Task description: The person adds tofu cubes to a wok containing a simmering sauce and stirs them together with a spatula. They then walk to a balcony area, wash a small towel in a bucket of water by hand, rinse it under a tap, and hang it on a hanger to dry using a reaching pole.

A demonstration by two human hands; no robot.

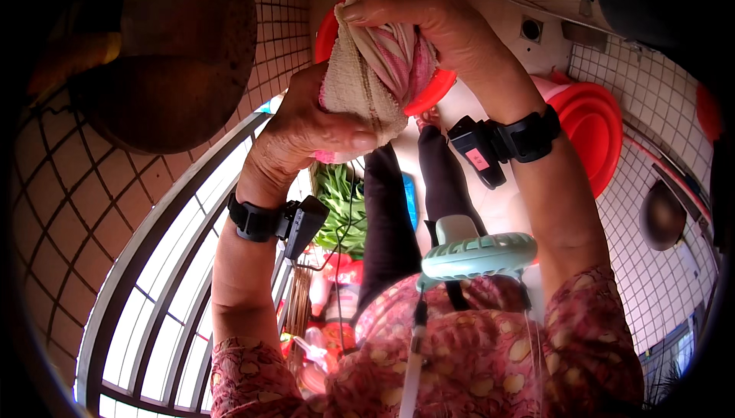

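Bunched between my two hands is a cream and pink cloth [367, 73], which looks like a small towel. My left hand [307, 122] grips its lower edge, with the thumb lying across the front. Higher up, my right hand [422, 16] clasps the folded top, its thumb pressed on the near side. Some of the fingers on both hands are hidden behind the fabric. Beyond and below the cloth a red plastic basin [433, 93] shows in part, mostly covered by the cloth and my hands.
A red tub [597, 136] stands at the right. Green leaves [341, 205] lie on the floor by a barred window [172, 303]. A large dark round pan [172, 102] hangs at upper left, and another pan [663, 214] at right. A mint-green fan [479, 254] hangs at my chest.
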